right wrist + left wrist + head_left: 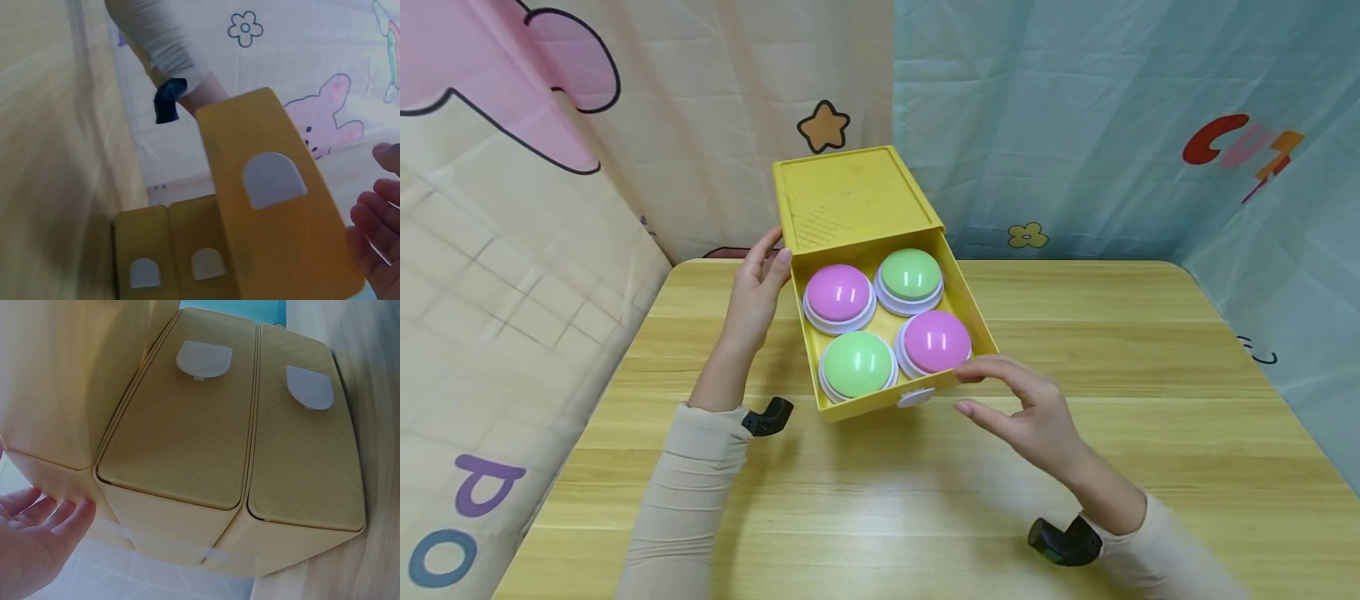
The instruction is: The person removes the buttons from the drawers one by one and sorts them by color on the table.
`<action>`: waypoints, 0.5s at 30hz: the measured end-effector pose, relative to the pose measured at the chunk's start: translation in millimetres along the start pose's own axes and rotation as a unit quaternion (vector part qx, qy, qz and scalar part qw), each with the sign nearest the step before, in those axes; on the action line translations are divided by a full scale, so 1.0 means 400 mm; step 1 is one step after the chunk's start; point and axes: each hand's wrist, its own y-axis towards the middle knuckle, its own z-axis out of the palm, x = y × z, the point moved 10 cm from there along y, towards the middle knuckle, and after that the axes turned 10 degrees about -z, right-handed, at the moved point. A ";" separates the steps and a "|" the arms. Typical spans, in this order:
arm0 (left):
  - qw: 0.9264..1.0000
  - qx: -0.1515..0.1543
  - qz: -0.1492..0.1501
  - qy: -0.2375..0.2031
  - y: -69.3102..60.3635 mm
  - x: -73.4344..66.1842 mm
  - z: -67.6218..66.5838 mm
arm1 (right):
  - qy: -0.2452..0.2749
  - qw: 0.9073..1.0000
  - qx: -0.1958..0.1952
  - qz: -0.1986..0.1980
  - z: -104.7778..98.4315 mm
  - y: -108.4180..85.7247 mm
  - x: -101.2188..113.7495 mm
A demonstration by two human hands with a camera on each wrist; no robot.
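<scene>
A yellow drawer cabinet (857, 200) stands at the back of the table, its top drawer (796, 410) pulled out toward me. In that drawer sit two pink and two green domed round pieces on white bases, including a pink dome (838, 293) and a green dome (857, 365). My left hand (756, 287) rests its extended fingers on the cabinet's left side, seen also in the left wrist view. Beside the drawer's front right corner is my right hand (1030, 412), thumb and fingers spread apart, holding nothing. Whether its fingertips touch the drawer, I cannot tell.
Two lower drawers, the middle drawer (181, 425) and the bottom drawer (303, 444), are closed, each with a white tab handle. A wooden table (880, 517) carries the cabinet. Printed curtains (1060, 125) hang close behind and at both sides.
</scene>
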 end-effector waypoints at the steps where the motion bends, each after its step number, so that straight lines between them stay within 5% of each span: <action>1: 1.000 0.000 0.001 0.000 0.000 -0.001 0.000 | 0.005 1.000 0.008 -0.010 -0.011 0.017 0.005; 4: 1.000 0.000 0.002 0.000 0.000 -0.002 -0.001 | 0.007 0.999 0.043 -0.028 -0.035 0.071 0.006; 8: 1.000 -0.001 0.003 0.001 0.000 -0.002 -0.003 | 0.003 0.991 0.135 0.006 -0.029 0.133 -0.038; 15: 1.000 0.000 0.000 0.004 -0.003 -0.001 0.002 | 0.023 0.946 0.306 0.107 0.032 0.175 -0.150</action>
